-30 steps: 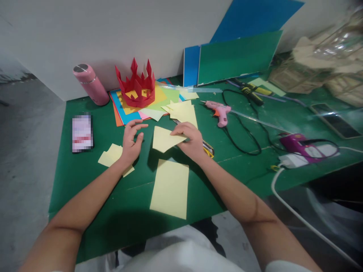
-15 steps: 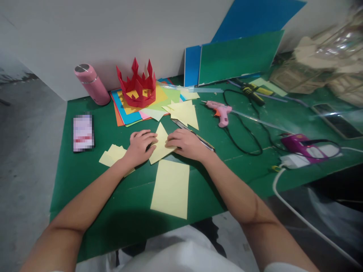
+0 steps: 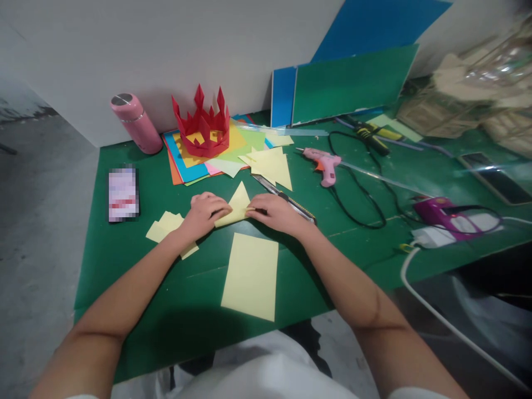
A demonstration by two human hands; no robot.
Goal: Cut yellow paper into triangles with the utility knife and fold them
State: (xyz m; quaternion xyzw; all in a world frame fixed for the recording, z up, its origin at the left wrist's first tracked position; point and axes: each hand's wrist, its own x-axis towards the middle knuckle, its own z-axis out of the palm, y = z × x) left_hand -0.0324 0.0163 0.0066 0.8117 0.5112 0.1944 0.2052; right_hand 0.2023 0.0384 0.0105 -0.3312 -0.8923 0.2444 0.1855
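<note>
1. The folded paper, pale yellow with a peaked top and a straight lower edge, lies near the middle of the frame; its sides are partly hidden by fingers.
2. Its peak points toward the top of the frame. The lower edge rises slightly from left to right; the long axis cannot be told with both ends covered.
3. The left hand is nearly closed, fingertips pinching the paper's left side. The right hand is likewise drawn together, thumb and fingers gripping the right side.
4. Below it in the frame lies a flat yellow sheet, apart from the fold. Yellow pieces lie at the left wrist, and a cutter slants just beside the right hand.
5. The surface is green, with thin seams. Toward its back, a red paper crown stands on coloured sheets, a pink bottle next to them. A pink glue gun lies right of centre.
6. Blue and green boards lean on the pale wall at upper right; grey floor shows at far left.
</note>
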